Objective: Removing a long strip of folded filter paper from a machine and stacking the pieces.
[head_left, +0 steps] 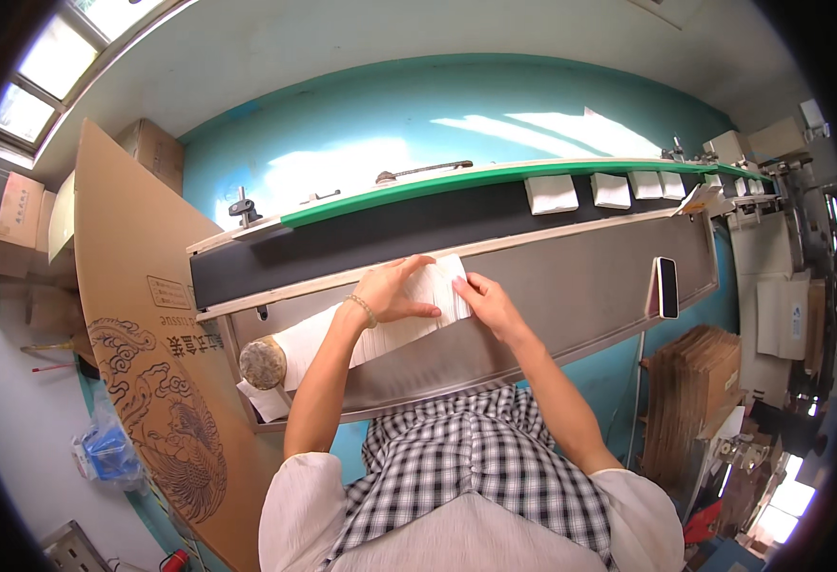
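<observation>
A long row of white folded tissues [328, 336] lies on its side along the brown metal trough [571, 262] in front of me. My left hand [392, 291] spans the row near its right end, with the fingers on the far side and the thumb on the near side. At that right end, my right hand [495, 307] holds the outermost tissues between thumb and fingers. Its fingertips are partly hidden against the paper. A round, mottled grey-brown block [263, 363] stands against the row's left end. Beside it lies a loose white tissue piece [264, 401].
Beyond the trough runs a black conveyor belt [371, 235] with a green guide rail [390, 198], carrying several white tissue packs [552, 194]. A phone [666, 288] stands at the trough's right. A large cardboard sheet [142, 315] rises at left; flattened cartons [690, 400] are stacked at right.
</observation>
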Demonstrator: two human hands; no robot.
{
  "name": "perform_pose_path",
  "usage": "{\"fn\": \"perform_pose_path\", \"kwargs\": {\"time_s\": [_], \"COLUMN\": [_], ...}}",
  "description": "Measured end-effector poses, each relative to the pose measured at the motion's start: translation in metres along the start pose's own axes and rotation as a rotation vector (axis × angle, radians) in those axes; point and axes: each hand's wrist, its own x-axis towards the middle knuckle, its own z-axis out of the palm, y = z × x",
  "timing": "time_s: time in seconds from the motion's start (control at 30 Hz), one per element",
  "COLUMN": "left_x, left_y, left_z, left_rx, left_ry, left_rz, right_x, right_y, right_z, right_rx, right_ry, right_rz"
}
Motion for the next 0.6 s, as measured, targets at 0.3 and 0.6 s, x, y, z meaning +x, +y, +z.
{"fn": "perform_pose_path", "kwargs": {"time_s": [0.3,0.6], "left_x": [0.000,-0.014], "left_y": [-0.006,-0.006], "left_z": [0.002,-0.005], "left_rx": [-0.034,0.059], "left_ry": [0.037,0.033], "left_rz": [0.018,0.008], "right_x": [0.043,0.005], "right_y": [-0.002,0.011], "right_z": [-0.013,0.011], "right_rx": [0.247,0.262], "right_ry": [0.181,0.002], "right_rz": [-0.031,0.076]}}
